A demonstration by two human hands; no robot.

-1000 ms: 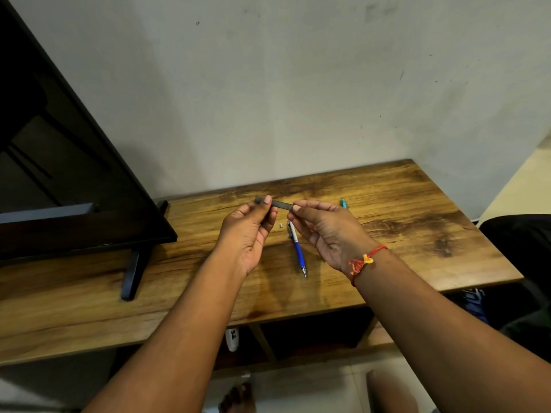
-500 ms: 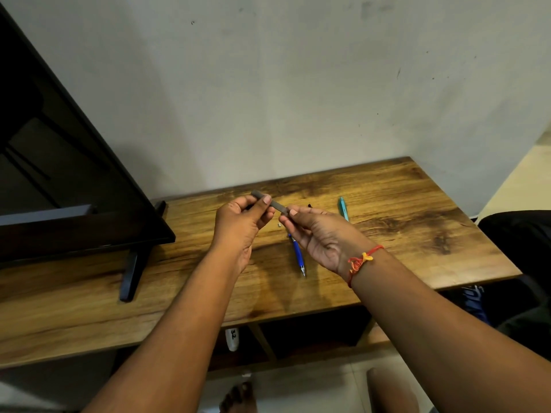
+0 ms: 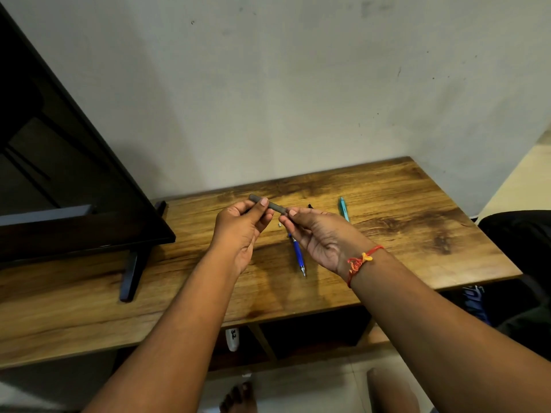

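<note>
Head view: just above the middle of the frame, both hands meet over the wooden table (image 3: 417,234) on a short grey pen barrel (image 3: 272,205). The left hand (image 3: 241,231) pinches its upper end between thumb and fingers. The right hand (image 3: 320,236), with a red thread (image 3: 360,259) at the wrist, closes its fingertips round the lower end. The barrel is in the air, clear of the tabletop.

A second ago the barrel lay almost level between the hands. Now it slopes, its left end raised toward the upper left, and the right hand has slid closer along it. That looks like a twist or pull at the joint, so the pen is probably being taken apart or screwed together; which one cannot be told.

Below the hands a blue pen (image 3: 298,254) lies on the table, with a tiny pale bit (image 3: 279,224) beside it. A teal pen (image 3: 343,207) and a small black piece (image 3: 310,206) lie behind the right hand. A dark screen (image 3: 59,174) fills the left of the frame.
</note>
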